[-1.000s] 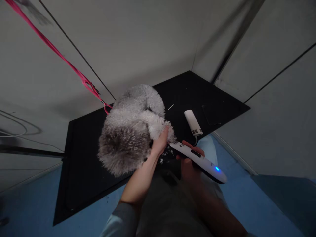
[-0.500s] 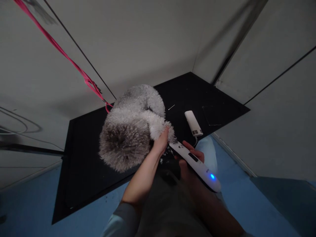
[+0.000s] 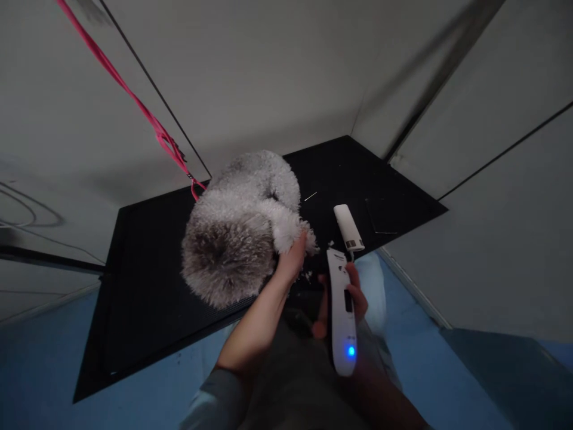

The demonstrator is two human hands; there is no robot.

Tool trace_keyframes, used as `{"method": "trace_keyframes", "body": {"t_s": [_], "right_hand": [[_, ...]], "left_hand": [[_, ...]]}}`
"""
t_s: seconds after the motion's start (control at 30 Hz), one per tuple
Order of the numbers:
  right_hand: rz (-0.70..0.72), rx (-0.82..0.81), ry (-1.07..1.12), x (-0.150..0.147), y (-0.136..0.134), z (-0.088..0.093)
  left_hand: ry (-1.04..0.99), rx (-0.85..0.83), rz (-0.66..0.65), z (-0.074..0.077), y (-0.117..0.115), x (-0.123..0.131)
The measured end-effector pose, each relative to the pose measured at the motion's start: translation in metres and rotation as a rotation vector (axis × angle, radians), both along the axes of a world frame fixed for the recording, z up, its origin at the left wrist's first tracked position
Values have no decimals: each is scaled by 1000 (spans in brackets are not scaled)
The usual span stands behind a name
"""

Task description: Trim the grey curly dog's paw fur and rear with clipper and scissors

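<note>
A fluffy grey and white dog (image 3: 250, 209) lies on the black table, its darker, rounded head end toward me. My left hand (image 3: 293, 258) is closed around the dog's pale foreleg near the paw, with the fingers partly sunk in the fur. In my right hand (image 3: 357, 295) is a white hair clipper (image 3: 344, 322) with a lit blue light at its lower end. Its blade end points up and stands apart from the paw, to the right. Small tufts of cut fur (image 3: 308, 275) lie below the paw.
The black table (image 3: 152, 298) stands against a grey wall. A white device (image 3: 348, 228) with a cord lies beside the clipper. A thin pale stick (image 3: 310, 196) rests farther back. A pink leash (image 3: 129, 89) runs from the dog to the upper left.
My right hand has drawn the clipper away from the paw and turned its blade end upward. My left hand still holds the leg. The view has shifted slightly.
</note>
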State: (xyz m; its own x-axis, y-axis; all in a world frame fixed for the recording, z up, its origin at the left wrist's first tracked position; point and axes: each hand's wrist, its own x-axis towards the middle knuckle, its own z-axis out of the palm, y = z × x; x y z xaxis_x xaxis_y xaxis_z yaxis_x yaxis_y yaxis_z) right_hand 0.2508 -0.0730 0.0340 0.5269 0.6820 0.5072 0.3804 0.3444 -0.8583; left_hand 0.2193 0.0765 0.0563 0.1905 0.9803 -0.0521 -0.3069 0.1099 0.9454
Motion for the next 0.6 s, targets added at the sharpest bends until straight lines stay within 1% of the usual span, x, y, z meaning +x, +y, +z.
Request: {"method": "trace_keyframes", "body": {"t_s": [0.03, 0.07, 0.1, 0.13, 0.2, 0.27, 0.33, 0.4, 0.47, 0.6], "right_hand": [[-60, 73, 17, 5, -3, 3], [-92, 106, 34, 11, -5, 7], [-93, 94, 52, 16, -7, 11], [-57, 49, 47, 22, -8, 14], [17, 33, -54, 35, -7, 16], [90, 47, -261, 49, -4, 14], [138, 25, -454, 63, -1, 9], [152, -35, -559, 75, 2, 4], [175, -44, -613, 82, 5, 3], [241, 8, -683, 84, 10, 12]], "left_hand": [[-11, -2, 1, -1, 0, 0], [-19, -11, 0, -2, 0, -1], [-25, -24, -2, -1, 0, -1], [-29, -40, -8, 0, 0, -2], [-25, -88, -42, 6, -3, -3], [-19, -121, -73, 14, -6, -6], [-24, -104, -57, 19, -9, -7], [-33, -62, -21, 19, -10, -8], [-29, -30, 8, 15, -9, -7], [-35, -9, 34, 10, -6, -4]]}}
